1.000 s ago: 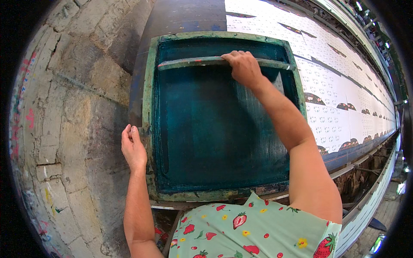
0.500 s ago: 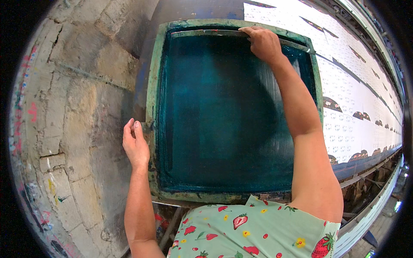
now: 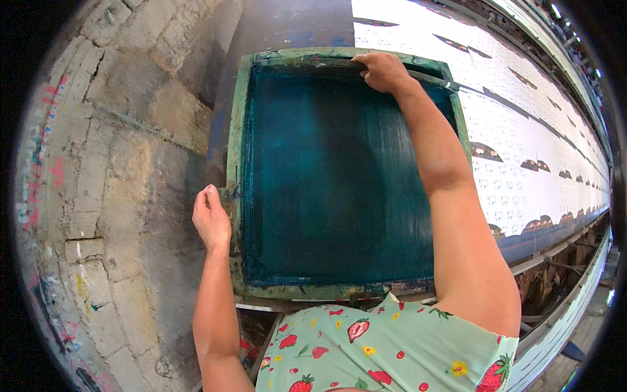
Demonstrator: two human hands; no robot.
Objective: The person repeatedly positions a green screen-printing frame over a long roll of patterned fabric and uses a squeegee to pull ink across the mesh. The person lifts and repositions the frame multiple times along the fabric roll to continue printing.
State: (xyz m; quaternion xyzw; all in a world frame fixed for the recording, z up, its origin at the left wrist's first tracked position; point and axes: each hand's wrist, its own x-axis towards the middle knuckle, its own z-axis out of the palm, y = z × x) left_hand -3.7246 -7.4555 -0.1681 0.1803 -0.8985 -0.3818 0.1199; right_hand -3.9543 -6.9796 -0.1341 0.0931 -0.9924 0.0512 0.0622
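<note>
A printing screen (image 3: 240, 140) with a worn green frame fills the middle, its mesh coated in dark teal ink. Along the far inner edge lies a long, thin squeegee (image 3: 428, 77). My right hand (image 3: 385, 72) reaches across the screen and is closed on it near its middle. My left hand (image 3: 212, 219) hovers beside the frame's left side, its fingers drawn together and pointing up, with nothing visible in them. Part of the squeegee is hidden under my right hand, and my forearm covers some of the mesh's right side.
A stained, cracked concrete ledge (image 3: 124, 215) runs along the left. To the right stretches a long table covered with white printed sheets (image 3: 506, 176) bearing dark rounded motifs. A dark strip of table (image 3: 294, 26) shows beyond the screen. A rail (image 3: 555, 255) borders the table's near right side.
The fingers of my left hand have come together from a spread pose. My right hand still holds the squeegee at the far edge. The view has shifted slightly.
</note>
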